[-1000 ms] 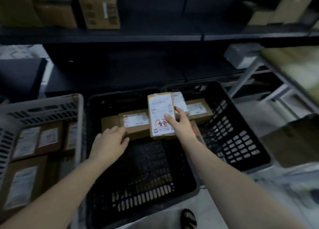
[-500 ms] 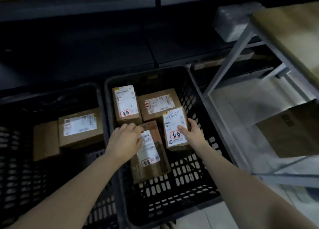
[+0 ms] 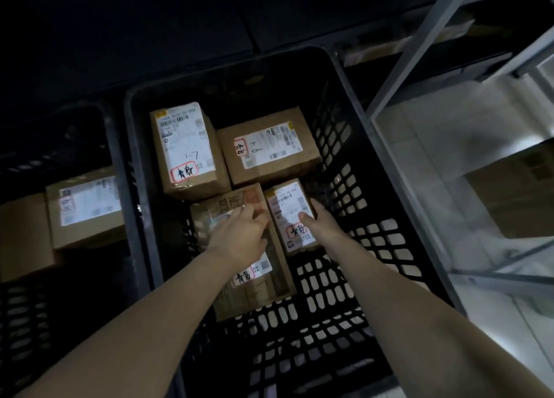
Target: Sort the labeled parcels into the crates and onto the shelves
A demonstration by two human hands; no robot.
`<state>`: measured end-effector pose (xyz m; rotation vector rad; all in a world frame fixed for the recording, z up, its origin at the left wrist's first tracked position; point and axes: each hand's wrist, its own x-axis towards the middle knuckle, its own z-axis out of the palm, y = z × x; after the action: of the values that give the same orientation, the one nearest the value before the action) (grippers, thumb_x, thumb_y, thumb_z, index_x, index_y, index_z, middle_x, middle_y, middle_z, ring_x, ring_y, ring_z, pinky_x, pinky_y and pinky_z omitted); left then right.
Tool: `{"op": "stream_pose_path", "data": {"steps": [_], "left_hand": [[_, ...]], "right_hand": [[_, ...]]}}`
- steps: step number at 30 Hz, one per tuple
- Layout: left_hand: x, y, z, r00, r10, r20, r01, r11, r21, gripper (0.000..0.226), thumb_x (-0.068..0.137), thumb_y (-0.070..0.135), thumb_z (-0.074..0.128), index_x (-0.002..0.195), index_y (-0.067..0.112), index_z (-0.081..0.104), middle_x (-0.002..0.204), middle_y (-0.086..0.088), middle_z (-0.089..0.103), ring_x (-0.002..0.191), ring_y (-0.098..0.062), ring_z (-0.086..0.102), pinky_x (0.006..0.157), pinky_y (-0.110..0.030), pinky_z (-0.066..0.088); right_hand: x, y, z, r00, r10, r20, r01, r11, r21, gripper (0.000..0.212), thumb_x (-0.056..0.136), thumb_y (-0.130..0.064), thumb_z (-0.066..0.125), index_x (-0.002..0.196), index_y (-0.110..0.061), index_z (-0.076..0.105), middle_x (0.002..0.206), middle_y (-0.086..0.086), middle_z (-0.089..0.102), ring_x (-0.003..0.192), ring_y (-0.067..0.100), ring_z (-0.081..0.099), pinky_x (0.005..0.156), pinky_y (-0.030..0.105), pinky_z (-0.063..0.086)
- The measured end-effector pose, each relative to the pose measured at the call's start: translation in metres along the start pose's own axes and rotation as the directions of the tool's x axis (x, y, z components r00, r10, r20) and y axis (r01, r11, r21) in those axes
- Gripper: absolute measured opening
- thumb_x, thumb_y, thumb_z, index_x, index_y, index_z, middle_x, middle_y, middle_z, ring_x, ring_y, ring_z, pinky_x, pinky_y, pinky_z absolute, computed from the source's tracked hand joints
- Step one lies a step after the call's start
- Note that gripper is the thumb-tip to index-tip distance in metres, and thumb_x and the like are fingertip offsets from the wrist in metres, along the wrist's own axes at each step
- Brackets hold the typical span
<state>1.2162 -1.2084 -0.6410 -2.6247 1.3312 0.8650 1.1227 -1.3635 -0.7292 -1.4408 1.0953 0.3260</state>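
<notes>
Cardboard parcel (image 3: 285, 210) grasped by right hand (image 3: 319, 226); left hand (image 3: 239, 236) touches taped carton (image 3: 260, 289), grip unclear.

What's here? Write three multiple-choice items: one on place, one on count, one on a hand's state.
1. Where is the small parcel? A. on the shelf B. in the middle black crate C. on the floor
2. How many parcels lie in that crate? A. two B. four C. six
3. The right hand: A. hangs idle B. pushes the crate wall C. grips the small parcel

1 B, its walls surround it; 2 B, four labelled boxes inside; 3 C, thumb on label, fingers round edge.
</notes>
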Motion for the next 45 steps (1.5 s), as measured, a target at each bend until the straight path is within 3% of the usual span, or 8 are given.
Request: {"op": "stream_pose_path", "data": {"steps": [9,12,16,19,24,28,33,45], "left_hand": [[0.010,-0.007,0.000,0.993,0.045,-0.105,-0.042,0.998,0.037,0.042,0.093,0.031,0.047,0.133,0.020,0.042,0.126,-0.006,0.042,0.118,-0.025,0.039,0.092,-0.037,0.039],[0.003,-0.013,-0.015,0.983,0.093,-0.160,-0.083,0.995,0.063,0.039,0.094,0.029,0.044,0.132,0.019,0.046,0.129,-0.003,0.043,0.120,-0.023,0.039,0.094,-0.034,0.037],[-0.013,-0.024,-0.056,0.894,0.152,-0.422,-0.142,0.988,0.056,0.027,0.087,0.017,0.057,0.113,0.016,0.064,0.113,-0.003,0.056,0.106,-0.023,0.050,0.085,-0.035,0.041],[-0.023,-0.036,-0.070,0.792,-0.004,-0.611,-0.007,1.000,-0.016,0.036,0.069,0.007,0.072,0.104,0.011,0.066,0.106,-0.011,0.059,0.100,-0.031,0.056,0.083,-0.045,0.047],[-0.025,-0.046,-0.076,0.835,-0.469,-0.287,0.295,0.823,-0.486,0.069,0.086,0.010,0.055,0.147,0.012,0.023,0.152,-0.020,0.014,0.141,-0.036,0.014,0.110,-0.049,0.028],[-0.017,-0.045,-0.078,0.828,-0.555,-0.078,0.311,0.570,-0.760,0.070,0.090,0.010,0.048,0.151,0.018,0.015,0.150,-0.017,0.024,0.136,-0.034,0.027,0.109,-0.045,0.033],[-0.014,-0.039,-0.083,0.789,-0.608,-0.086,0.350,0.561,-0.751,0.068,0.093,0.015,0.047,0.151,0.021,0.012,0.152,-0.015,0.021,0.138,-0.033,0.018,0.110,-0.041,0.026],[-0.026,-0.019,-0.076,0.831,-0.488,-0.267,0.148,0.656,-0.740,0.061,0.087,-0.007,0.043,0.143,0.016,0.035,0.142,-0.012,0.028,0.131,-0.027,0.028,0.106,-0.024,0.025]], "right_hand": [[0.023,-0.011,0.014,0.984,0.007,-0.176,-0.100,0.844,-0.526,0.046,0.096,-0.040,0.048,0.141,-0.029,0.042,0.145,0.013,0.039,0.129,0.037,0.040,0.103,0.040,0.041],[-0.001,-0.041,0.012,0.955,-0.202,-0.219,0.029,0.794,-0.607,0.042,0.098,-0.033,0.047,0.138,-0.020,0.047,0.140,0.014,0.039,0.125,0.034,0.042,0.101,0.041,0.042],[-0.037,-0.101,0.027,0.846,-0.507,-0.163,0.365,0.775,-0.516,0.033,0.100,-0.025,0.047,0.123,-0.006,0.060,0.123,0.013,0.054,0.111,0.030,0.054,0.094,0.040,0.046],[-0.051,-0.140,0.050,0.849,-0.521,-0.088,0.453,0.804,-0.386,0.036,0.101,-0.027,0.046,0.127,-0.007,0.060,0.124,0.012,0.055,0.110,0.026,0.056,0.095,0.034,0.044],[-0.052,-0.173,0.091,0.959,-0.269,0.093,0.284,0.929,-0.237,0.051,0.100,-0.045,0.038,0.121,-0.006,0.062,0.125,0.020,0.059,0.119,0.036,0.053,0.102,0.040,0.041],[-0.055,-0.171,0.101,0.976,-0.140,0.168,0.162,0.979,-0.127,0.068,0.092,-0.059,0.045,0.139,-0.011,0.048,0.143,0.012,0.047,0.130,0.031,0.045,0.109,0.043,0.036],[-0.053,-0.154,0.104,0.966,-0.197,0.165,0.165,0.967,0.193,0.049,0.090,-0.045,0.062,0.127,-0.017,0.045,0.122,0.008,0.056,0.112,0.023,0.058,0.094,0.034,0.048],[-0.067,-0.149,0.065,0.921,-0.383,-0.072,0.387,0.921,0.047,0.079,0.086,-0.030,0.069,0.150,-0.014,0.026,0.144,0.009,0.046,0.131,0.024,0.044,0.105,0.029,0.038]]}}
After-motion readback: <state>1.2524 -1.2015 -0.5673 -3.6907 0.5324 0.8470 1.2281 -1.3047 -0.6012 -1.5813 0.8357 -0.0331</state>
